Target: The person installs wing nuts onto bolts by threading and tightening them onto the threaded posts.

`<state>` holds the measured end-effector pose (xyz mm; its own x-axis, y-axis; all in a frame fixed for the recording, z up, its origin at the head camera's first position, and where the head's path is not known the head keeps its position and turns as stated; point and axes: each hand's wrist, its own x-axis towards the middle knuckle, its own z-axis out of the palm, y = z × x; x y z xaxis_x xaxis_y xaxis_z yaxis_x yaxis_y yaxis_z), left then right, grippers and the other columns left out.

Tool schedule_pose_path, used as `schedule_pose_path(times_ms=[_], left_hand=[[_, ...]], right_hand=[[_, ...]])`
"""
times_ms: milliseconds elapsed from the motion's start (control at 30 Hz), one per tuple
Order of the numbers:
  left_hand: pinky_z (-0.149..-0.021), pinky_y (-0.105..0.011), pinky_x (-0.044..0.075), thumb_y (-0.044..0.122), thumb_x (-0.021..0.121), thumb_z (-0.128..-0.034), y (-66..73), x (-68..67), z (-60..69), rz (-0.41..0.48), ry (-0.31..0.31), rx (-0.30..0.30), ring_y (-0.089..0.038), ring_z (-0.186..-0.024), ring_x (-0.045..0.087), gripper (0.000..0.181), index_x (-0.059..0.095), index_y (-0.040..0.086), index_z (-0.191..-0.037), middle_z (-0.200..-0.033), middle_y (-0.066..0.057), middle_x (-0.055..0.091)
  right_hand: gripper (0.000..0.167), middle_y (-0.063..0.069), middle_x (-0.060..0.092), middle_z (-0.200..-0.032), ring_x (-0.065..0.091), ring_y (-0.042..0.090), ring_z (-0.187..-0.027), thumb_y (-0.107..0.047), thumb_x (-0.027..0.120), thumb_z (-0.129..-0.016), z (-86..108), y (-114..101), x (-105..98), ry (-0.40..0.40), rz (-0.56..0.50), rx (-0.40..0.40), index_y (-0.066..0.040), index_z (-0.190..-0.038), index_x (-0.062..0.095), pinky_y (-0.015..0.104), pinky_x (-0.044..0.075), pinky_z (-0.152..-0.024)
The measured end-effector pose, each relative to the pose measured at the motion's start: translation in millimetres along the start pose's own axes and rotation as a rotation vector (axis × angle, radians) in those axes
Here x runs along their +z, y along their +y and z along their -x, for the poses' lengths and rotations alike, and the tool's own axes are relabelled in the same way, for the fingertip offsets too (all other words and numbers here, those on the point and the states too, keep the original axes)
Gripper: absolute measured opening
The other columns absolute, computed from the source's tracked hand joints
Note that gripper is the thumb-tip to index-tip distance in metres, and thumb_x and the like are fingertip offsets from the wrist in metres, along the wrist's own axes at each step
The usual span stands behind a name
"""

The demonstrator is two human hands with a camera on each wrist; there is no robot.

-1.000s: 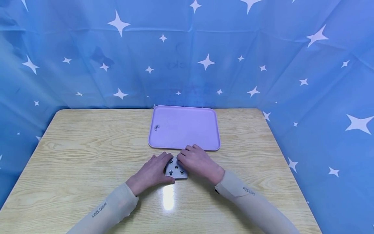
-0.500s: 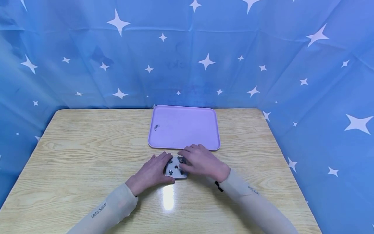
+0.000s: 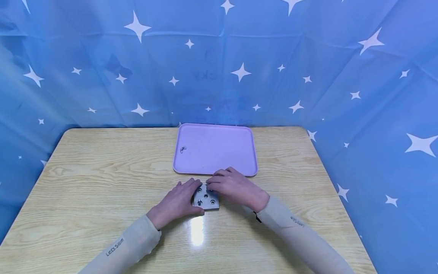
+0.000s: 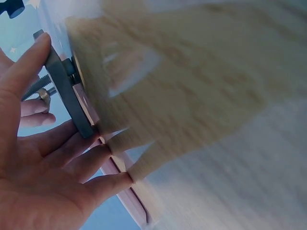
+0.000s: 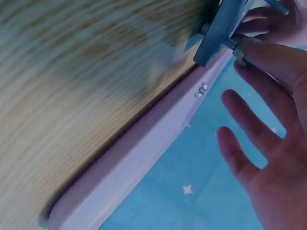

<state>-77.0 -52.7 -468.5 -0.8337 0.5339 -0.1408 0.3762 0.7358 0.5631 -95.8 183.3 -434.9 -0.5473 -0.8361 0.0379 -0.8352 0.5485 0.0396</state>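
Note:
A grey metal plate [image 3: 208, 205] with several holes lies low over the table in front of me. My left hand [image 3: 178, 201] holds it by its left side, the thumb at the near edge and the fingers at the far edge. Threaded bolts [image 4: 36, 87] stand up through the plate, and a bolt head [image 4: 69, 67] shows on its underside in the left wrist view. At the far right corner, my right hand [image 3: 236, 188] pinches a small nut [image 5: 239, 56] on a bolt with thumb and index finger. The nut's exact shape is partly hidden by the fingers.
Beyond the plate lies a shallow purple tray [image 3: 219, 148], close to the right fingertips. Small metal pieces [image 3: 183, 150] sit near its left side. The wooden table [image 3: 102, 171] is backed by a blue curtain [image 3: 219, 76] with white stars.
My right hand drew back a little, then moved its fingers in again over the far right corner of the plate. The left hand and plate stay in place.

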Motion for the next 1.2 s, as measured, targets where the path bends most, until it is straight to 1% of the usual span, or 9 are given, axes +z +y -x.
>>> schedule_pose_path(times_ms=[200,467,633,700,767,833,933,1067,1200], left_hand=[[-0.118,-0.064,0.034,0.041,0.093,-0.0745,0.1,0.2,-0.6,-0.004,-0.005,-0.004,-0.037,-0.137,0.051,0.088,0.055,0.001,-0.143,-0.146,-0.020,0.055],[-0.119,-0.064,0.032,0.040,0.093,-0.0739,0.0,0.2,0.4,0.005,-0.004,-0.006,-0.039,-0.142,0.046,0.089,0.054,0.001,-0.144,-0.148,-0.021,0.054],[-0.119,-0.064,0.031,0.039,0.093,-0.0738,0.5,-0.4,0.5,0.003,-0.007,-0.005,-0.039,-0.143,0.045,0.090,0.054,0.000,-0.144,-0.149,-0.021,0.053],[-0.119,-0.064,0.032,0.039,0.093,-0.0739,0.5,-0.8,0.5,0.000,-0.008,-0.004,-0.039,-0.143,0.045,0.089,0.054,0.001,-0.144,-0.149,-0.021,0.053],[-0.119,-0.063,0.032,0.040,0.094,-0.0737,0.6,-1.1,0.7,-0.005,-0.009,-0.002,-0.039,-0.143,0.045,0.090,0.054,0.001,-0.144,-0.149,-0.021,0.053],[-0.118,-0.064,0.033,0.040,0.094,-0.0731,0.6,-1.6,0.8,-0.009,-0.005,0.006,-0.040,-0.141,0.047,0.090,0.054,0.000,-0.143,-0.148,-0.022,0.054],[-0.117,-0.064,0.034,0.040,0.094,-0.0729,0.7,-2.1,0.7,-0.008,-0.005,0.010,-0.040,-0.139,0.048,0.091,0.054,0.000,-0.144,-0.147,-0.023,0.054],[-0.118,-0.064,0.033,0.041,0.093,-0.0740,0.4,-2.2,0.4,-0.005,-0.009,0.004,-0.039,-0.140,0.048,0.090,0.053,0.000,-0.145,-0.148,-0.022,0.053],[-0.117,-0.064,0.034,0.040,0.093,-0.0744,0.0,-2.0,0.0,-0.003,-0.009,0.005,-0.039,-0.140,0.048,0.089,0.054,0.001,-0.144,-0.148,-0.022,0.054]], right_hand=[[0.009,-0.008,0.073,-0.100,0.064,0.015,-0.095,-0.029,0.072,-0.099,-7.4,-7,9,0.108,0.054,0.062,-0.022,-0.103,0.075,0.031,0.051,-0.079],[0.014,-0.007,0.067,-0.072,0.057,0.013,-0.060,-0.023,0.070,-0.098,-16.9,-20,20,0.191,-0.040,0.271,-0.017,-0.086,0.070,0.027,0.042,-0.052],[0.019,-0.005,0.059,-0.062,0.053,0.014,-0.052,-0.023,0.070,-0.097,-19.0,-25,22,0.221,-0.032,0.322,-0.014,-0.081,0.065,0.030,0.042,-0.044],[0.021,-0.004,0.060,-0.065,0.055,0.014,-0.055,-0.030,0.069,-0.099,-18.3,-25,19,0.190,-0.049,0.323,-0.013,-0.087,0.066,0.032,0.046,-0.046],[0.026,-0.002,0.068,-0.077,0.064,0.017,-0.066,-0.037,0.066,-0.101,-15.8,-22,13,0.134,-0.082,0.315,-0.011,-0.103,0.070,0.035,0.053,-0.057],[0.032,0.000,0.074,-0.097,0.069,0.019,-0.086,-0.038,0.063,-0.103,-11.9,-18,6,0.066,-0.113,0.284,-0.012,-0.120,0.070,0.038,0.057,-0.072],[0.035,0.000,0.068,-0.132,0.064,0.022,-0.118,-0.026,0.065,-0.102,-4.6,-10,-4,-0.019,-0.126,0.192,-0.017,-0.136,0.066,0.043,0.054,-0.093],[0.041,-0.004,0.060,-0.146,0.055,0.020,-0.132,-0.009,0.069,-0.098,3.2,-3,-9,-0.055,-0.077,0.045,-0.021,-0.137,0.067,0.042,0.052,-0.098],[0.037,-0.007,0.063,-0.142,0.056,0.017,-0.130,-0.009,0.068,-0.099,6.0,0,-7,-0.028,-0.006,-0.026,-0.021,-0.134,0.069,0.039,0.051,-0.097]])
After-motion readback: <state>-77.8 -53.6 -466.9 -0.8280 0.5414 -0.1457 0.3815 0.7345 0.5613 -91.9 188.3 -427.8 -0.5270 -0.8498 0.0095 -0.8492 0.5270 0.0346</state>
